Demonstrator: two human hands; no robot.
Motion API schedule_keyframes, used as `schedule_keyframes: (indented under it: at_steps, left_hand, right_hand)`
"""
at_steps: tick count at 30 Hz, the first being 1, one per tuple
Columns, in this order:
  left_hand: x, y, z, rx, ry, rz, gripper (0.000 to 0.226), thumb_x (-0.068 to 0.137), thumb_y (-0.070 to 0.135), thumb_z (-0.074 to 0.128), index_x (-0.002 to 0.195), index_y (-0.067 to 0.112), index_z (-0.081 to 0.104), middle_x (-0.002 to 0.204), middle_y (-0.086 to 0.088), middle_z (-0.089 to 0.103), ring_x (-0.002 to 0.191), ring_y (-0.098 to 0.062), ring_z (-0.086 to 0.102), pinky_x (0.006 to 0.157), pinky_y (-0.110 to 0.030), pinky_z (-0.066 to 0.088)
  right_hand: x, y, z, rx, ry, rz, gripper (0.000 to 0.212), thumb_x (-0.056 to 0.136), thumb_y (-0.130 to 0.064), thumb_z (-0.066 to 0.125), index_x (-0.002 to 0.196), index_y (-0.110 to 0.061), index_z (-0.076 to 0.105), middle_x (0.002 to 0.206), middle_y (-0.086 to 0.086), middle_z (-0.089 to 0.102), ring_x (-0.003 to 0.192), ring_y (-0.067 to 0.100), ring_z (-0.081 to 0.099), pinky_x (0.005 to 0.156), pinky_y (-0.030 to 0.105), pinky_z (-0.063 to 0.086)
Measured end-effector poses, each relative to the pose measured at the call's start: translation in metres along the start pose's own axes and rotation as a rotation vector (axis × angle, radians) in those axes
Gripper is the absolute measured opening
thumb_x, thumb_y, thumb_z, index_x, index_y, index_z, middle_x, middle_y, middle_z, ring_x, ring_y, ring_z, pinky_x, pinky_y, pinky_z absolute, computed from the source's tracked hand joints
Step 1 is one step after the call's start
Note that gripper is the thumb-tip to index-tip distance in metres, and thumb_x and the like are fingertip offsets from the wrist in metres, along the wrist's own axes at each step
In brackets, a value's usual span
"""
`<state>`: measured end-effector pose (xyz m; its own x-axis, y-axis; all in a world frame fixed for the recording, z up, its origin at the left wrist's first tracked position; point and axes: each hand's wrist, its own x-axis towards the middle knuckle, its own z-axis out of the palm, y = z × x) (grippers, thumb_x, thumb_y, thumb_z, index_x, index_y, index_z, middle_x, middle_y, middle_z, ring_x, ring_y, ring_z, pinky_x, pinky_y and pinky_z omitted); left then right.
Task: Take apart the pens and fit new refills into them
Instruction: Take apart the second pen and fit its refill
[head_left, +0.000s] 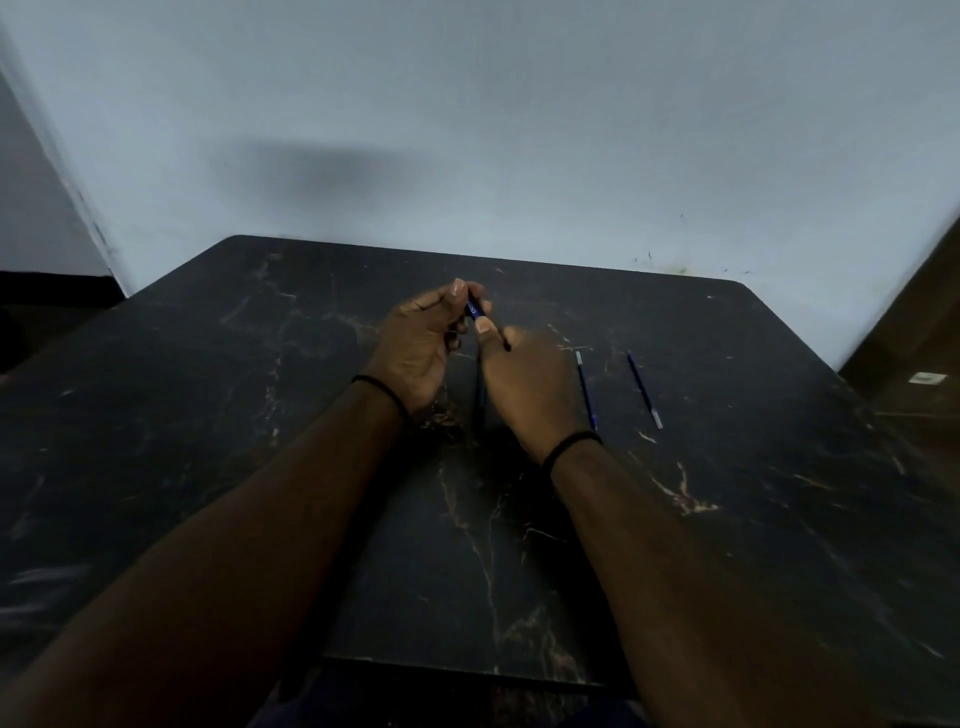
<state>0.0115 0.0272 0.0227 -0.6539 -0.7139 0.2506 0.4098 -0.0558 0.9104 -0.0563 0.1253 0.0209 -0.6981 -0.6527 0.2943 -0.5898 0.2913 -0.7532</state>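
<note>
Desk first: black, marble-look, scuffed, shoved against a pale wall. Left hand and right hand raised over the middle, both pinching one blue pen between them, black band on each wrist. Right of those, two blue refills, near refill and far refill, flat on the desk, side by side, not touching.

Both hands gripping pen, two refills beside

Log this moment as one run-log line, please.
stage: pen disassembly | left hand and right hand: both gripping blue pen | two refills: on table, right of hands
</note>
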Motion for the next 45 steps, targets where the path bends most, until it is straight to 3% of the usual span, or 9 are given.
schedule_keyframes:
  at_steps: [6, 13, 20, 29, 32, 35, 38, 42, 45]
  left_hand:
    - [-0.001, 0.002, -0.005, 0.076, 0.026, 0.014, 0.023, 0.100, 0.018, 0.049, 0.088, 0.011, 0.068, 0.078, 0.000, 0.069, 0.065, -0.012, 0.043, 0.058, -0.025, 0.030]
    - [0.016, 0.000, -0.025, 0.315, 0.411, 0.033, 0.033, 0.090, 0.031, 0.067, 0.074, 0.003, 0.068, 0.050, 0.008, 0.057, 0.038, -0.001, 0.043, 0.043, -0.014, 0.037]
    - [0.025, -0.010, -0.055, 1.207, 0.398, -0.036, 0.039, 0.090, 0.044, 0.058, 0.078, 0.010, 0.070, 0.078, -0.012, 0.066, 0.077, -0.027, 0.062, 0.071, -0.032, 0.046]
    - [0.026, -0.006, -0.058, 1.652, 0.242, -0.134, 0.039, 0.089, 0.035, 0.048, 0.107, 0.008, 0.070, 0.118, -0.018, 0.066, 0.108, -0.038, 0.062, 0.089, -0.039, 0.049]
    - [0.026, -0.007, -0.059, 1.577, 0.303, -0.137, 0.038, 0.086, 0.040, 0.053, 0.099, 0.008, 0.071, 0.108, -0.017, 0.069, 0.100, -0.037, 0.064, 0.077, -0.035, 0.046]
    - [0.025, -0.008, -0.056, 1.417, 0.362, 0.030, 0.042, 0.088, 0.047, 0.055, 0.065, 0.012, 0.063, 0.069, -0.009, 0.063, 0.075, -0.032, 0.066, 0.062, -0.030, 0.040]
    - [0.021, -0.010, -0.042, 1.022, 0.281, 0.200, 0.048, 0.095, 0.042, 0.053, 0.055, 0.018, 0.046, 0.052, -0.006, 0.046, 0.050, -0.024, 0.050, 0.053, -0.035, 0.042]
    - [0.015, -0.010, -0.018, 0.603, 0.143, 0.167, 0.026, 0.096, 0.032, 0.058, 0.094, 0.012, 0.073, 0.087, -0.012, 0.074, 0.080, -0.020, 0.068, 0.073, -0.032, 0.052]
    - [0.012, -0.004, -0.006, 0.244, -0.008, 0.114, 0.022, 0.098, 0.018, 0.055, 0.116, 0.016, 0.068, 0.114, -0.004, 0.072, 0.109, -0.014, 0.066, 0.088, -0.023, 0.051]
  right_hand:
    - [-0.002, 0.010, 0.005, -0.046, 0.028, -0.030, 0.053, 0.102, -0.050, 0.041, 0.064, -0.014, 0.048, 0.061, 0.000, 0.051, 0.059, 0.017, 0.051, 0.052, 0.032, 0.027]
    - [0.002, 0.024, 0.008, -0.097, 0.101, -0.069, 0.057, 0.100, -0.059, 0.038, 0.065, -0.015, 0.048, 0.060, -0.001, 0.052, 0.057, 0.011, 0.050, 0.049, 0.030, 0.026]
    - [0.009, 0.032, 0.009, -0.125, 0.154, -0.048, 0.059, 0.098, -0.061, 0.036, 0.063, -0.016, 0.049, 0.056, -0.004, 0.049, 0.053, 0.004, 0.044, 0.047, 0.025, 0.022]
    - [0.012, 0.036, 0.011, -0.098, 0.127, -0.059, 0.066, 0.089, -0.070, 0.025, 0.069, -0.016, 0.058, 0.062, -0.002, 0.058, 0.060, 0.013, 0.055, 0.054, 0.030, 0.032]
    - [0.010, 0.035, 0.010, -0.091, 0.131, -0.054, 0.068, 0.086, -0.072, 0.022, 0.070, -0.017, 0.058, 0.062, -0.003, 0.057, 0.059, 0.010, 0.054, 0.051, 0.027, 0.030]
    - [0.010, 0.034, 0.012, -0.052, 0.170, -0.053, 0.052, 0.092, -0.064, 0.027, 0.072, -0.022, 0.049, 0.064, -0.005, 0.054, 0.059, 0.008, 0.051, 0.051, 0.029, 0.029]
    - [0.013, 0.032, 0.013, 0.104, 0.194, -0.023, 0.026, 0.100, -0.049, 0.039, 0.099, -0.025, 0.049, 0.083, -0.001, 0.064, 0.074, 0.019, 0.063, 0.064, 0.038, 0.048]
    - [0.016, 0.027, 0.008, 0.236, 0.162, 0.000, 0.011, 0.104, -0.033, 0.044, 0.104, -0.024, 0.051, 0.095, 0.000, 0.067, 0.085, 0.019, 0.062, 0.074, 0.037, 0.049]
    - [0.011, 0.021, 0.005, 0.385, 0.040, -0.001, 0.026, 0.106, -0.031, 0.044, 0.115, -0.019, 0.065, 0.080, -0.003, 0.064, 0.071, 0.009, 0.055, 0.068, 0.027, 0.041]
